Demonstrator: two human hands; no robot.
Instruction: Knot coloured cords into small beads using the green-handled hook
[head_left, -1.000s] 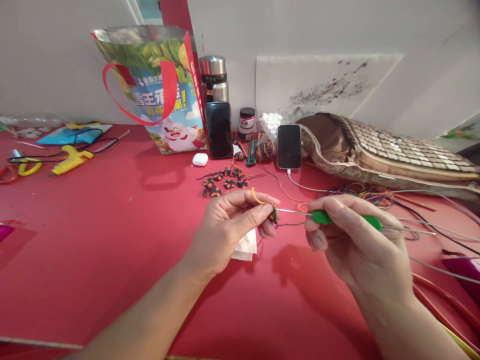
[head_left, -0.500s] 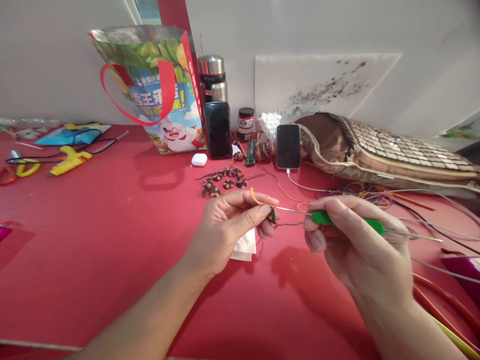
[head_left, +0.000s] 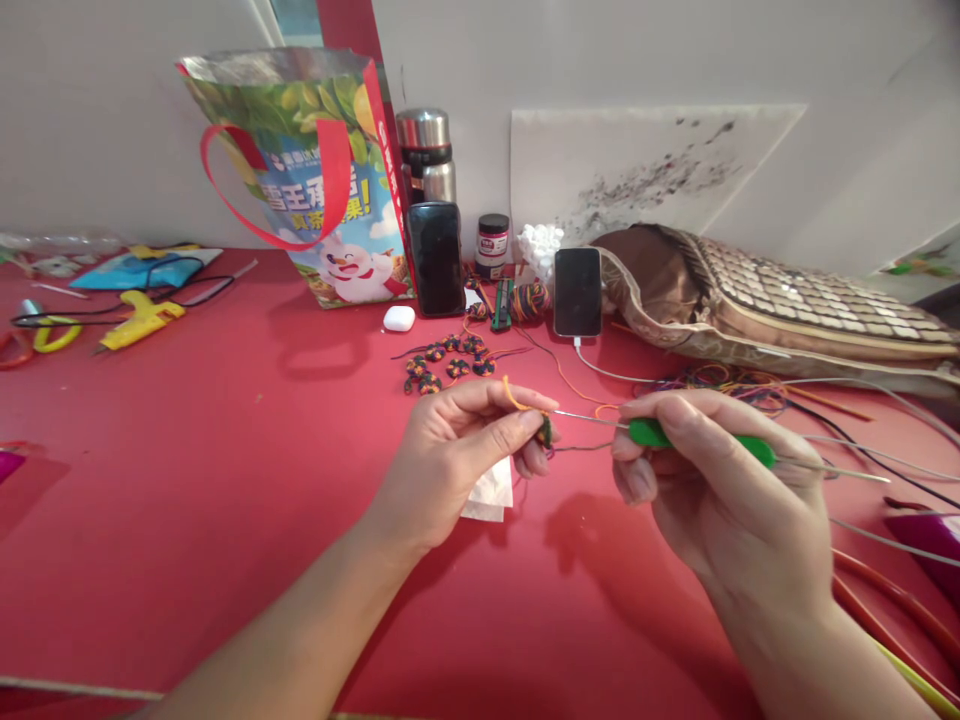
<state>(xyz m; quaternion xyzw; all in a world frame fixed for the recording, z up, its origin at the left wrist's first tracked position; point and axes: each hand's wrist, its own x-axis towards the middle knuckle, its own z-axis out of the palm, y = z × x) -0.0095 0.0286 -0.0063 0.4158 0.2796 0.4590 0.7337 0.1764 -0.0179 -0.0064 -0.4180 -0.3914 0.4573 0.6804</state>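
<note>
My left hand (head_left: 480, 440) pinches a small dark crocheted piece (head_left: 544, 432) between thumb and fingers; an orange yarn end (head_left: 511, 395) sticks up over the index finger. My right hand (head_left: 712, 480) grips the green handle of a crochet hook (head_left: 651, 433). The hook's thin metal shaft points left, its tip at my left fingertips beside the piece; whether it is inside a stitch I cannot tell. From the piece a dark strand runs right toward my right hand. Behind the left hand lie several multicoloured crocheted rounds (head_left: 457, 368) in a loose ring.
Two phones, one dark (head_left: 436, 260) and one on a white cable (head_left: 577, 292), lean at the back near a shopping bag (head_left: 330, 200). Loose yarn (head_left: 712, 385) lies by a beaded cushion (head_left: 817, 295). A yellow glue gun (head_left: 142, 320) is at left; white paper (head_left: 491, 492) lies beneath my left hand.
My right hand has shifted slightly to the right with the crochet hook, so a little more of the shaft shows. My left hand stays nearly still.
</note>
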